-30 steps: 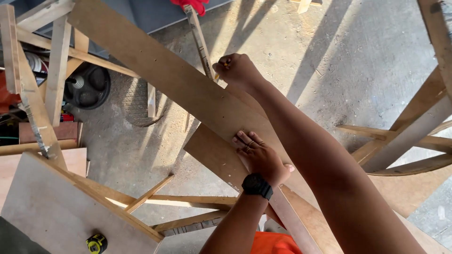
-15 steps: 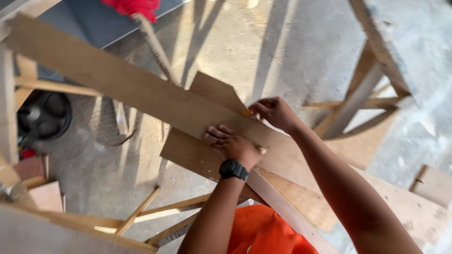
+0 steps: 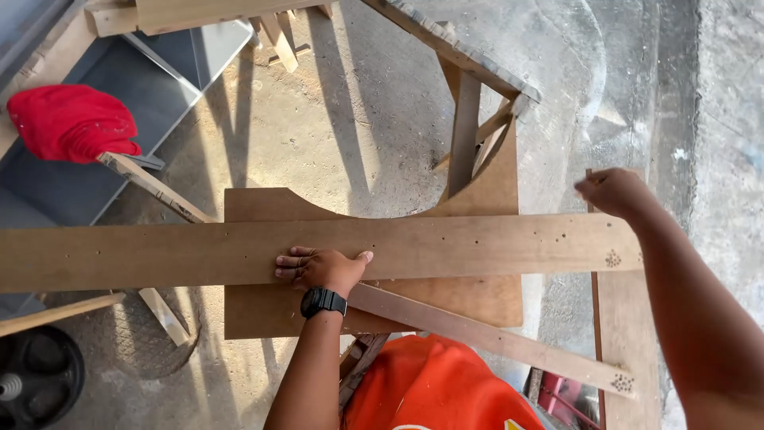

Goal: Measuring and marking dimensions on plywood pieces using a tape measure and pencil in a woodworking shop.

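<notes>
A long brown plank (image 3: 477,245) lies across the view from left to right. My left hand (image 3: 318,267), with a black watch on the wrist, presses flat on its middle with fingers spread. Under the plank sits a wider plywood panel (image 3: 263,207) with a curved cut-out in its top edge. A narrow wooden strip (image 3: 493,338) runs diagonally beneath my left hand toward the lower right. My right hand (image 3: 611,193) hovers just above the plank's right end with fingers curled and blurred. Whether anything is in it is hidden.
A red cloth (image 3: 68,119) hangs on a wooden stick (image 3: 155,187) at upper left over a grey sheet. A wooden trestle (image 3: 465,119) stands behind the panel. A black weight plate (image 3: 36,374) lies at lower left, another plank (image 3: 629,350) at right. The concrete floor carries sawdust.
The view has swung so the plank now lies level. My right hand moved from the plank's middle out to its right end. The yellow pencil seen in it before is out of sight.
</notes>
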